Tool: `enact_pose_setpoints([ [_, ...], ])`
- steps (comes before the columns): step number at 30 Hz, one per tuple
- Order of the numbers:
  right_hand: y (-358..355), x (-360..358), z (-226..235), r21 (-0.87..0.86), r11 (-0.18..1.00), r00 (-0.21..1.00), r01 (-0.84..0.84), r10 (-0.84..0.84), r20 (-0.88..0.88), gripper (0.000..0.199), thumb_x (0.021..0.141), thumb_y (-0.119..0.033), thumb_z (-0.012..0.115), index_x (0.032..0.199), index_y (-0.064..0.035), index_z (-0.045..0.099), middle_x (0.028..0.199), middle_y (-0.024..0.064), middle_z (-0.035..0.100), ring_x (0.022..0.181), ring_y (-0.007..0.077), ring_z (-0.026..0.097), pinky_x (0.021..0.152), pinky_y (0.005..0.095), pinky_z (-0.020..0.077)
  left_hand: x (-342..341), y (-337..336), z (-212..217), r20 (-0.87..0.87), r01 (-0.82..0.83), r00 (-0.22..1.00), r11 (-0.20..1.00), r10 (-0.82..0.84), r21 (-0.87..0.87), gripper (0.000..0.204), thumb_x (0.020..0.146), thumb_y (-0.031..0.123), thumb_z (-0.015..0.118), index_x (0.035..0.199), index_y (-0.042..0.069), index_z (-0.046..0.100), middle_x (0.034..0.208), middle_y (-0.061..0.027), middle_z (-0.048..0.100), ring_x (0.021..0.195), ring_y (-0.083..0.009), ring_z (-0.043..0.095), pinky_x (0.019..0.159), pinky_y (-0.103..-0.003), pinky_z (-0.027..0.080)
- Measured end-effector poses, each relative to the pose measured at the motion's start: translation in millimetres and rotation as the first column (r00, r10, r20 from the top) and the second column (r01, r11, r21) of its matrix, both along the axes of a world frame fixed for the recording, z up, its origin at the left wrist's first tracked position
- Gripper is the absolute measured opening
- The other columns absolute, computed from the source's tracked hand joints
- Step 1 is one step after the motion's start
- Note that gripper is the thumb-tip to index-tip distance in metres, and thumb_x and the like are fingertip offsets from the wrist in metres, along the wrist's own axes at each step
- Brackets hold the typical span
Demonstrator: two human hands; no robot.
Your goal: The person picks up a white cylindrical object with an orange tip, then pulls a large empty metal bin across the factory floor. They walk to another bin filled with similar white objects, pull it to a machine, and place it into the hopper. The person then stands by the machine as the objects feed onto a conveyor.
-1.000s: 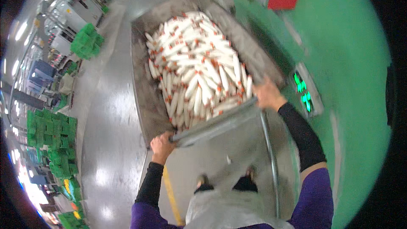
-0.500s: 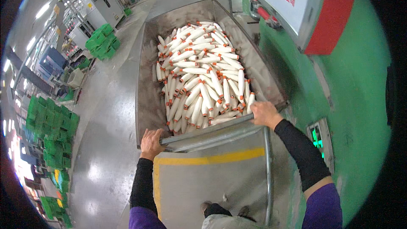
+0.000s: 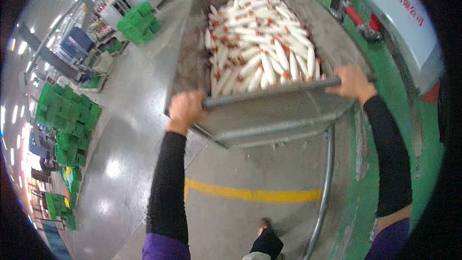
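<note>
From where I watch, the cart (image 3: 279,111) sits ahead of the person, its near rim running between the two hands. White bobbins (image 3: 262,45) with orange-red ends lie heaped inside it, pointing many ways. I have the left hand (image 3: 187,110) curled over the rim close to the near left corner, and the right hand (image 3: 350,83) wrapped over the same rim toward its right end; both are slightly blurred. A metal tube (image 3: 326,183) runs down from below the right part of the near wall. Underneath, I see a yellow line (image 3: 255,195) crossing the grey floor (image 3: 216,233), and one foot (image 3: 263,224) beyond it, nearer the person. Green crates (image 3: 67,108) stand stacked well off to the left; a red pipe (image 3: 354,15) and a white board (image 3: 397,17) stand at the right.
</note>
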State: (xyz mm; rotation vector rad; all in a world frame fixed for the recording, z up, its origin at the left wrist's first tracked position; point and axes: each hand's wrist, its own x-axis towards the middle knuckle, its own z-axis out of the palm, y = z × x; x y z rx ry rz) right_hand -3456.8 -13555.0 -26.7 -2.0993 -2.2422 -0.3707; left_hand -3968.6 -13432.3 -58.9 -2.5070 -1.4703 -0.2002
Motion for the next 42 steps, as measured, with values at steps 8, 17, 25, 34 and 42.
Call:
enact_pose_setpoints([
  [8, -12, -51, -9, -0.019, 0.997, 0.987, 0.071, -0.068, 0.149, 0.08, 0.08, -0.069, 0.077, 0.121, -0.0004, 0.072, 0.124, 0.0218, 0.069, 0.117, 0.0388, 0.064, 0.103, 0.046, 0.0496, -41, -12, -13, 0.068, 0.012, 0.998, 0.997, -0.017, 0.077, 0.056, 0.078, 0.065, 0.08, 0.093, 0.011, 0.077, 0.088, -0.015, 0.076, 0.087, -0.0365, 0.074, 0.077, -0.05, 0.059],
  [17, -79, -96, -35, 0.124, 0.988, 0.996, -0.088, 0.084, 0.04, 0.064, 0.08, -0.059, 0.082, 0.09, 0.0029, 0.072, 0.073, 0.0211, 0.066, 0.067, 0.0339, 0.064, 0.065, 0.0458, 0.0487, -80, -29, -47, 0.031, 0.193, 0.973, 0.886, -0.227, 0.421, 0.067, 0.078, 0.071, 0.078, 0.093, 0.005, 0.077, 0.084, -0.0169, 0.075, 0.083, -0.0352, 0.075, 0.077, -0.046, 0.058],
  [25, -181, -138, -80, 0.206, 0.958, 0.964, -0.201, 0.156, 0.216, 0.069, 0.083, -0.063, 0.078, 0.08, 0.0048, 0.066, 0.071, 0.0257, 0.06, 0.065, 0.0382, 0.059, 0.063, 0.0482, 0.0463, -128, -134, -112, 0.04, 0.027, 0.998, 0.92, -0.046, 0.391, 0.07, 0.081, 0.074, 0.073, 0.091, 0.006, 0.077, 0.079, -0.0149, 0.073, 0.077, -0.0282, 0.073, 0.073, -0.043, 0.058],
  [34, -292, -216, -91, 0.108, 0.992, 0.996, 0.065, -0.059, -0.066, 0.065, 0.091, -0.063, 0.071, 0.098, 0.0016, 0.073, 0.078, 0.0188, 0.065, 0.079, 0.0369, 0.065, 0.072, 0.0512, 0.0509, -183, -214, -87, 0.073, 0.043, 0.996, 0.988, -0.054, 0.151, 0.069, 0.08, 0.074, 0.075, 0.1, 0.008, 0.081, 0.09, -0.0176, 0.077, 0.086, -0.0332, 0.077, 0.08, -0.049, 0.059],
  [42, -397, -271, -130, 0.27, 0.957, 0.993, 0.11, -0.115, 0.002, 0.079, 0.078, -0.072, 0.075, 0.128, -0.0112, 0.071, 0.114, 0.0206, 0.072, 0.104, 0.0377, 0.069, 0.092, 0.0491, 0.0535, -223, -259, -84, -0.043, 0.375, 0.925, 0.888, -0.378, 0.266, 0.061, 0.087, 0.067, 0.072, 0.096, 0.008, 0.08, 0.086, -0.0173, 0.076, 0.084, -0.0317, 0.077, 0.075, -0.047, 0.06],
])
